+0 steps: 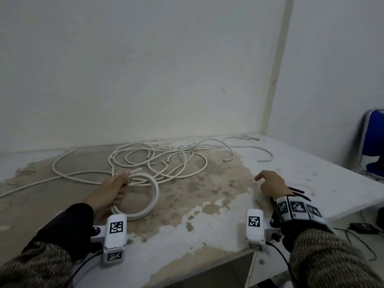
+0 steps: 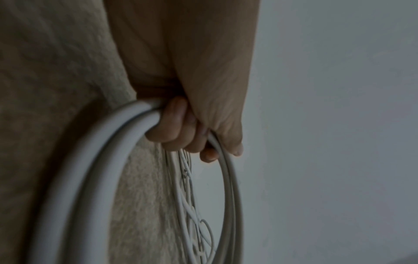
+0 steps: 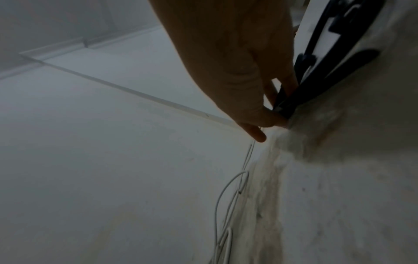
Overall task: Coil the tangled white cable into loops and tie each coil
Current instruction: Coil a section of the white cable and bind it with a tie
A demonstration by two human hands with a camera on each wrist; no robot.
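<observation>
While the left hand (image 1: 112,189) curls its fingers (image 2: 178,128) round a small round coil of thick white cable (image 1: 145,202), gripping it at the near-left rim, the coil rests on the worn, stained white surface (image 1: 207,204). Beyond it, the loose tangle of thin white cable (image 1: 158,161) sprawls across the surface toward the pale wall (image 1: 145,69). The right hand (image 1: 270,183) rests well to the right, fingers bent down onto a bunch of thin black ties (image 3: 291,100); whether it truly pinches them is unclear. White wrist-mounted camera blocks (image 1: 115,235) carry black-and-white square marker codes, with no readable writing. A blue chair (image 1: 373,142) stands at far right.
</observation>
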